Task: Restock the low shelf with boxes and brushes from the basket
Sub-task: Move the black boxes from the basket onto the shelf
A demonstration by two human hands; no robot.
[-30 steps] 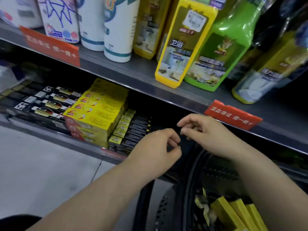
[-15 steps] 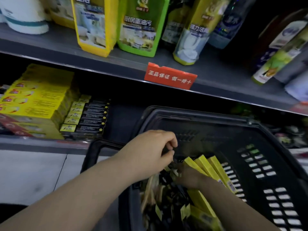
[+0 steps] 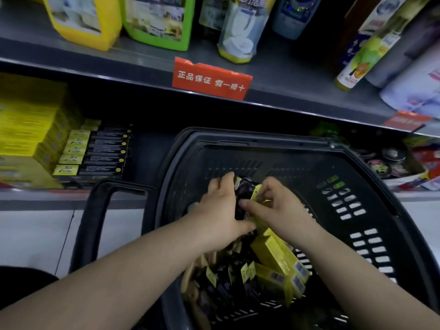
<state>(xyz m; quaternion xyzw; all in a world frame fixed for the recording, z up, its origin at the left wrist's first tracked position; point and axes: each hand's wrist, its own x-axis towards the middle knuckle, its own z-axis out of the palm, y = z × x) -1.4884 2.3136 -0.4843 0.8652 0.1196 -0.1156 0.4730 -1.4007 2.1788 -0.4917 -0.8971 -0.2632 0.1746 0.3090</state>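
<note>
A black plastic basket [image 3: 371, 177] stands in front of the low shelf [image 3: 147, 153]. Both hands are inside it. My left hand [image 3: 220, 210] grips a dark brush pack [image 3: 242, 194]. My right hand [image 3: 278, 208] pinches a yellow-carded pack [image 3: 258, 195] right beside it. Below the hands lie yellow boxes [image 3: 278, 260] and several more dark brush packs [image 3: 228, 282]. On the low shelf, black-and-yellow boxes [image 3: 95, 151] sit in a stack next to taller yellow boxes [image 3: 26, 129].
The upper shelf [image 3: 273, 75] carries yellow and green detergent bottles [image 3: 157, 17] and a red price tag [image 3: 210, 78]. The basket's handle [image 3: 92, 222] lies folded to the left over the pale floor [image 3: 33, 234]. Small tins and packets [image 3: 390, 160] fill the low shelf's right side.
Both hands dropped from the low shelf into the basket. My view swung right and down. They now hold packs lifted slightly above the pile.
</note>
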